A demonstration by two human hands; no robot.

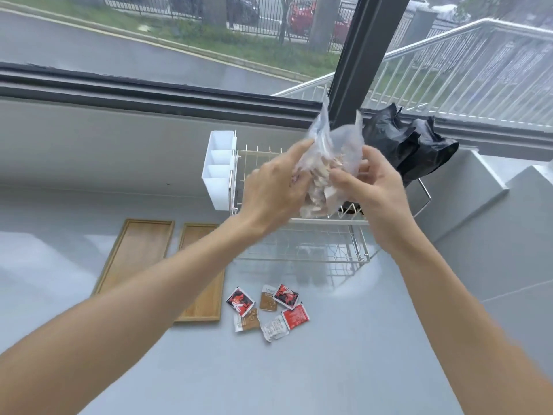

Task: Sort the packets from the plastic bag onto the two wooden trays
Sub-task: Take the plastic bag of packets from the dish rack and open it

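Observation:
A clear plastic bag (332,151) is held up in the air above the wire rack, crumpled, with pale packets showing inside it. My left hand (269,190) grips its left side, index finger stretched along the bag. My right hand (371,187) pinches its right side. Several small packets lie loose on the grey counter: a red-and-black one (240,301), a second red-and-black one (285,295), a brown one (267,298), another brown one (248,321), a white one (273,327) and a red one (295,316). Two wooden trays (136,253) (206,304) lie side by side to the left, holding nothing.
A wire dish rack (302,244) stands behind the packets, with a white plastic caddy (220,169) on its left end. A black plastic bag (410,148) hangs at the rack's right. A grey wall and a window ledge run behind.

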